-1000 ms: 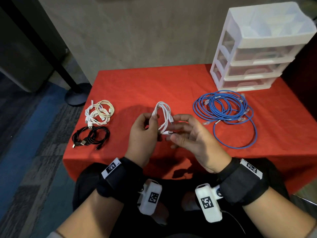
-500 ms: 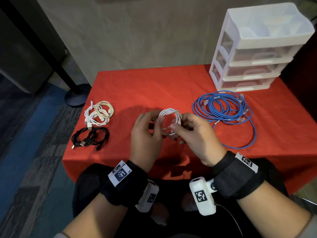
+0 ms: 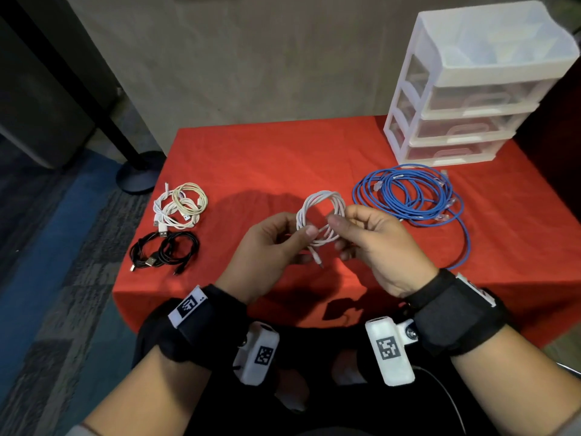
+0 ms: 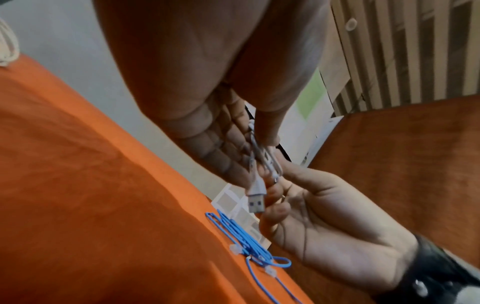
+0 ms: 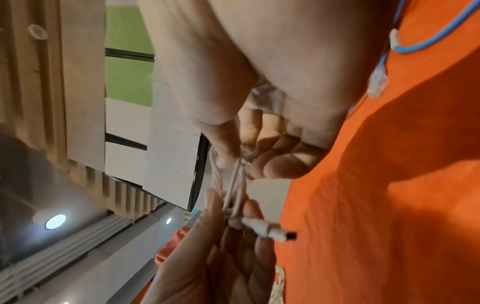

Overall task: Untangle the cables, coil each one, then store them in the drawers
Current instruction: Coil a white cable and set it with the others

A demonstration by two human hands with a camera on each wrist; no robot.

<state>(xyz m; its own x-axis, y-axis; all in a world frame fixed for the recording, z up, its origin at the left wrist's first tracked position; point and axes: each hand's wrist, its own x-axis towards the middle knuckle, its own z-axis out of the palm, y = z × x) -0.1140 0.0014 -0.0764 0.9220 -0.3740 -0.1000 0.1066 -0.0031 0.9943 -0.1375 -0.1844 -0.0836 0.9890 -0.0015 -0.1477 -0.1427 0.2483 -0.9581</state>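
A small coil of white USB cable (image 3: 320,212) hangs in the air above the red table (image 3: 283,158). My left hand (image 3: 270,247) pinches its left side and my right hand (image 3: 371,240) pinches its right side. A USB plug (image 4: 255,198) hangs free below the fingers, and the small plug (image 5: 270,230) sticks out on the other end. Blue network cables (image 3: 412,196) lie in a loose tangled coil on the right. Coiled white and cream cables (image 3: 182,206) and black cables (image 3: 166,250) lie on the left. The white drawer unit (image 3: 471,89) stands at the back right, its drawers pushed in.
A black pole with a round base (image 3: 138,171) stands on the floor beyond the table's left corner. The table's front edge (image 3: 251,306) runs just above my wrists. A wall closes off the far side.
The white coil has turned from an upright narrow loop to a rounder one facing me. Both hands have shifted along it, and the right hand now pinches its right side.
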